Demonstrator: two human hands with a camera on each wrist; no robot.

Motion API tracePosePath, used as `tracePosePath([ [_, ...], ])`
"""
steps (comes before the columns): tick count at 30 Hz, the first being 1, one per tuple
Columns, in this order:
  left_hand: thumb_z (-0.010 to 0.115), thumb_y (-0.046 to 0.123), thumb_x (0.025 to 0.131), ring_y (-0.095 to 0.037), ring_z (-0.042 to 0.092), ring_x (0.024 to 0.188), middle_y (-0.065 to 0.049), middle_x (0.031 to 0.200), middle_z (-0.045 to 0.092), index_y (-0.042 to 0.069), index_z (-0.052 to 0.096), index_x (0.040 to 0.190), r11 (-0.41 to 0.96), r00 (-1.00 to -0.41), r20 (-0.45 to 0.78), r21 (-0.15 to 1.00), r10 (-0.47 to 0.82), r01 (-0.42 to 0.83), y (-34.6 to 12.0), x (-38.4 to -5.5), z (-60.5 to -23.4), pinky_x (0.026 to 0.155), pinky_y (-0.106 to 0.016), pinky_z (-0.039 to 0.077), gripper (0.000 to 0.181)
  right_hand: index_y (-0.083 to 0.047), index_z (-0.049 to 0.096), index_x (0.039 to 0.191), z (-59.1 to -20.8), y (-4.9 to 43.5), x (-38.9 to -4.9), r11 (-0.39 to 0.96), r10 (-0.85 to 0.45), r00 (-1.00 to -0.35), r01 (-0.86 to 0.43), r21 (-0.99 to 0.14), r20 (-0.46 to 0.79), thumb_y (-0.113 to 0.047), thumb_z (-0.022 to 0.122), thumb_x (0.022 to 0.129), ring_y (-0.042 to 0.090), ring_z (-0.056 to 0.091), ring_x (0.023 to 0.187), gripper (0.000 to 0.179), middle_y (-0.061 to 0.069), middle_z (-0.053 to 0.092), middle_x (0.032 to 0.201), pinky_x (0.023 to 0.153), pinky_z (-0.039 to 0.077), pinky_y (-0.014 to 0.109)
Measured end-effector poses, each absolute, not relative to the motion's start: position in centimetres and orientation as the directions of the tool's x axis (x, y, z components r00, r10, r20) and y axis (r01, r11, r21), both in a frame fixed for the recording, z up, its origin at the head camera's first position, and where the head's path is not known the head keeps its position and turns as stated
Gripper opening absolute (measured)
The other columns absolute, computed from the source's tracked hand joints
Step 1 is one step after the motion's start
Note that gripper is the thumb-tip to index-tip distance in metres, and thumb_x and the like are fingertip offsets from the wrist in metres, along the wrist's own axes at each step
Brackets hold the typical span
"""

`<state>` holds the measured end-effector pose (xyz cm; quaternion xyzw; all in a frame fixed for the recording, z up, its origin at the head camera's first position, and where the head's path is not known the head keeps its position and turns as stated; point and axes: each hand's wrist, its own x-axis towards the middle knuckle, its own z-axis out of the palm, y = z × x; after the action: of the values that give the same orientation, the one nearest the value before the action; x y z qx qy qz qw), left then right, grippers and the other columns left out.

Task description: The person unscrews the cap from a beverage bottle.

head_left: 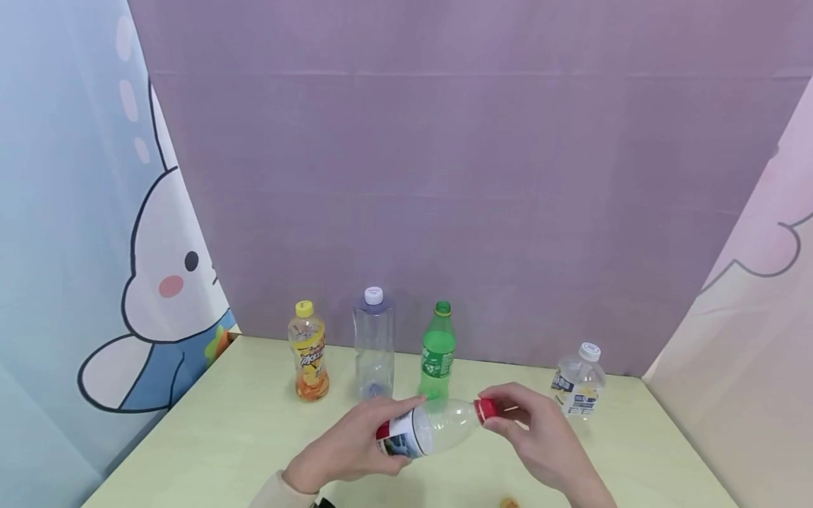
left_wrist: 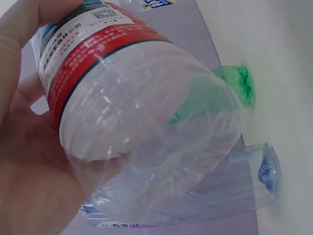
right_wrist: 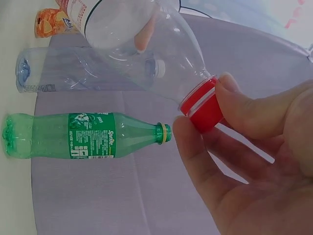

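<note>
My left hand (head_left: 358, 441) grips a clear plastic bottle (head_left: 447, 427) round its red and white label, holding it tilted well over above the table. The bottle's base faces the left wrist camera, and its neck points right. At the neck my right hand (head_left: 540, 437) pinches the red cap (right_wrist: 205, 110) between thumb and fingers. A pale band shows between the cap and the red ring below it in the right wrist view. Behind the held bottle stands a green Sprite bottle (head_left: 438, 353) with no cap on its mouth.
Along the back of the pale yellow table (head_left: 209, 437) stand an orange-labelled bottle (head_left: 310, 360) with yellow cap and a tall clear bottle (head_left: 375, 346) with white cap. A white-capped bottle (head_left: 579, 381) is at right. A small orange-yellow object (head_left: 509, 502) lies at the front edge.
</note>
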<state>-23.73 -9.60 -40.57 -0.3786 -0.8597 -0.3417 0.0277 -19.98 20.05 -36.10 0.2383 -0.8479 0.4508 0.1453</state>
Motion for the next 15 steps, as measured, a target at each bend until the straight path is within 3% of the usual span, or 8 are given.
tracePosePath([
  [15, 0.085, 0.025, 0.082, -0.009, 0.053, 0.105, 0.004, 0.128, 0.063, 0.028, 0.049, 0.152, 0.494, -0.725, 0.287, 0.573, 0.626, 0.654, -9.86, -24.04, -40.50, 0.090, -0.030, 0.051, 0.078, -0.014, 0.073, 0.111, -36.14, 19.51, -19.86, 0.467, -0.268, -0.807, -0.586, -0.662, 0.526, 0.003, 0.081, 0.081, 0.011, 0.067, 0.093, 0.036, -0.005, 0.072, 0.105, 0.080, 0.059, 0.031],
])
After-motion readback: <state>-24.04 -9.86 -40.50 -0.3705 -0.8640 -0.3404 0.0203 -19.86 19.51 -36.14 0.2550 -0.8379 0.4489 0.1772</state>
